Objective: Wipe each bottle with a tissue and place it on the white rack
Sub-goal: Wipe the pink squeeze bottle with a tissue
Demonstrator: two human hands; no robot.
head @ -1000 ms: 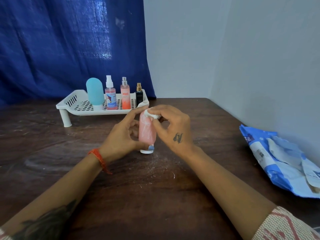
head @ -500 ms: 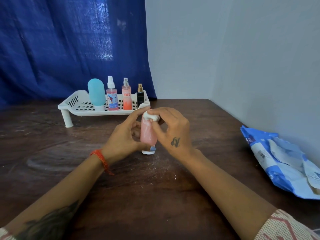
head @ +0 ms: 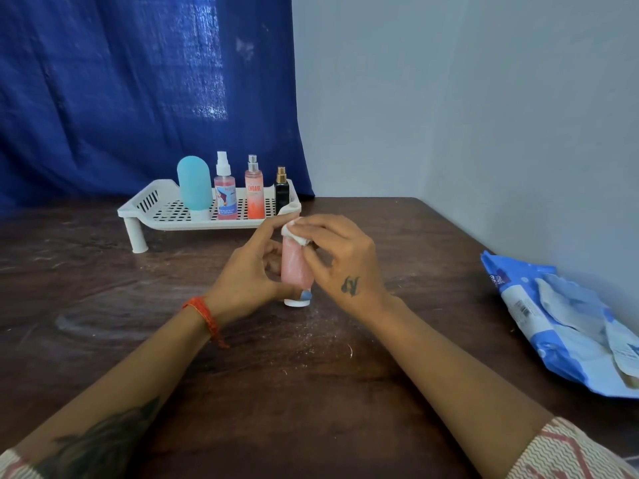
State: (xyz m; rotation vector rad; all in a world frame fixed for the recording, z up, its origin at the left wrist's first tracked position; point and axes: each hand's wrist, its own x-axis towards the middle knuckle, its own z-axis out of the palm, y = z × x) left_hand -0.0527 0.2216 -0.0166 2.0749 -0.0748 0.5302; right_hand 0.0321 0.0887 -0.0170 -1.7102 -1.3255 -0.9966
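- A soft pink tube bottle (head: 295,267) with a white cap is standing cap-down near the middle of the dark wooden table (head: 311,392).
- The left hand (head: 250,274) is curling around its side, gripping it.
- The right hand (head: 340,261) is pinching a crumpled white tissue (head: 294,233) against the bottle's top end.
- The white perforated rack (head: 155,209), on short legs at the table's far edge, is carrying a rounded teal bottle (head: 194,184), two pink spray bottles (head: 225,197) and a small black one (head: 281,191).
- A glossy blue wipes pack (head: 553,323) is lying at the right edge.
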